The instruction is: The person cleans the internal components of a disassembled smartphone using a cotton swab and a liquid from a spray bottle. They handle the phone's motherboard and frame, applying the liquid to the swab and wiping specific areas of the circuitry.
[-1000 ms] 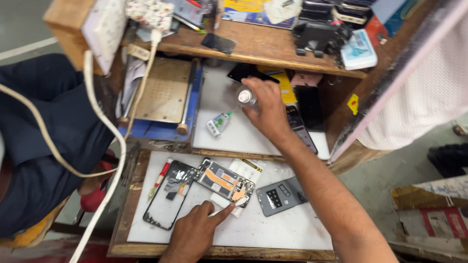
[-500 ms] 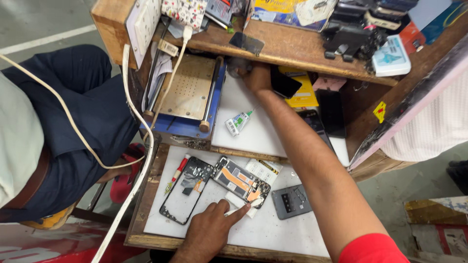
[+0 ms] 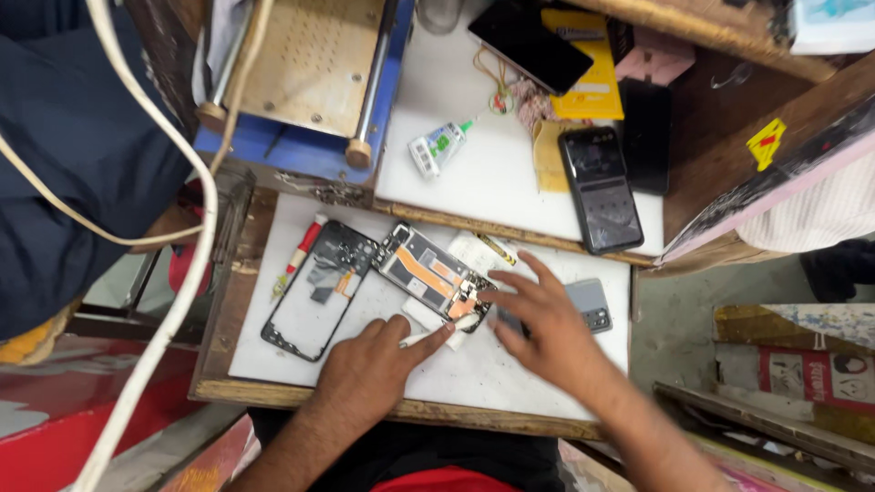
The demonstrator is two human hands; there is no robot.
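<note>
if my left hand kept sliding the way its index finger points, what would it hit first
Most likely the opened phone. The left hand points up and to the right, its index fingertip beside the small white tool at that phone's lower corner, where the right hand also reaches. Contact is hard to confirm from this view.

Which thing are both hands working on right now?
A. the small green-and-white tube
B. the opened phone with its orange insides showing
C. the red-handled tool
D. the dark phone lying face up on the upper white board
B: the left hand and right hand both have fingertips at the lower end of the opened phone, while the tube, the dark phone and the red-handled tool lie untouched.
</note>
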